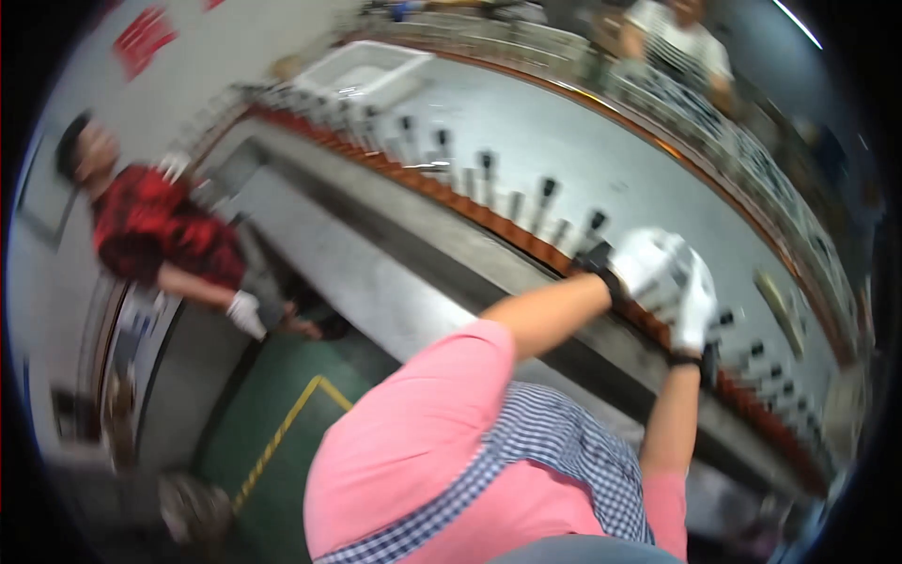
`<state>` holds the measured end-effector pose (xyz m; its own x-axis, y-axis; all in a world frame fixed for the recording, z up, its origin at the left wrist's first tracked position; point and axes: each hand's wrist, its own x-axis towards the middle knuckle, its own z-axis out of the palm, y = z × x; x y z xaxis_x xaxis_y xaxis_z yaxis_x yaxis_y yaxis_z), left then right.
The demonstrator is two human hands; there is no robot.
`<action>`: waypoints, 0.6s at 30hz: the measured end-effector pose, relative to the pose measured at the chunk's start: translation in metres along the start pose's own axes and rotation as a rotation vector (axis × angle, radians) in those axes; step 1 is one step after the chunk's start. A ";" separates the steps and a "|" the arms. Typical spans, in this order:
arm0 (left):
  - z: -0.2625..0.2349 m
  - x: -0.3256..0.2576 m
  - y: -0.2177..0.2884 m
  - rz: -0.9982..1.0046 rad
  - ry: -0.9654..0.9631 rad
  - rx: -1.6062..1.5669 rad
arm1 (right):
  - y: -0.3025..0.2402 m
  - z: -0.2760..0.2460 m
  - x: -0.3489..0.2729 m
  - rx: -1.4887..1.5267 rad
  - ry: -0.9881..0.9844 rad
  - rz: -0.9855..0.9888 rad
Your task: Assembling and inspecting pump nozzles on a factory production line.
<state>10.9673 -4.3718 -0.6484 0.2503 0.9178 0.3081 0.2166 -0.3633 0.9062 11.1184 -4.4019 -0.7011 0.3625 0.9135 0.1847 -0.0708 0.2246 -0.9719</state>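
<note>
My left hand and my right hand, both in white gloves, meet above the near edge of the workbench. Their fingers are curled toward each other, closed around something small and greyish that blur and the gloves mostly hide. Dark bands circle both wrists. Along the bench edge runs a reddish-brown rail holding a row of upright metal tools with black ends, such as this one just left of my hands. More dark-ended tools stand in the rail to the right of my right hand.
A white plastic tray sits at the bench's far left end. A pale bar-shaped object lies on the right. Across the bench, a person is behind wire baskets. Another person in a red plaid shirt stands left, beside a metal ledge.
</note>
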 end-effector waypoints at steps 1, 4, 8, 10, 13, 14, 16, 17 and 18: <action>-0.002 -0.008 0.000 -0.047 0.037 0.037 | -0.010 0.004 -0.015 0.028 0.002 0.044; -0.024 -0.042 0.033 -0.190 0.065 0.076 | -0.035 -0.005 -0.058 -0.227 0.039 -0.112; -0.098 -0.071 0.030 -0.221 0.048 0.083 | -0.011 -0.035 -0.091 -0.017 0.240 -0.028; -0.100 -0.095 0.006 -0.247 -0.035 -0.027 | -0.021 -0.056 -0.083 -0.114 0.493 -0.043; -0.080 -0.086 0.030 -0.034 -0.197 0.095 | -0.069 -0.059 -0.064 -0.310 0.499 -0.168; -0.065 -0.075 0.039 0.048 -0.192 0.075 | -0.082 -0.059 -0.052 -0.312 0.462 -0.078; -0.038 -0.050 0.061 0.077 -0.292 0.229 | -0.063 -0.074 -0.026 -0.402 0.493 -0.034; -0.017 -0.040 0.062 0.111 -0.275 0.193 | -0.056 -0.076 -0.017 -0.405 0.517 -0.049; 0.006 -0.032 0.063 0.141 -0.254 0.157 | -0.047 -0.084 -0.010 -0.400 0.516 -0.055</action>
<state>10.9790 -4.4253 -0.6026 0.5110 0.7948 0.3273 0.3009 -0.5221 0.7980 11.1961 -4.4504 -0.6698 0.7625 0.6015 0.2382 0.2754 0.0314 -0.9608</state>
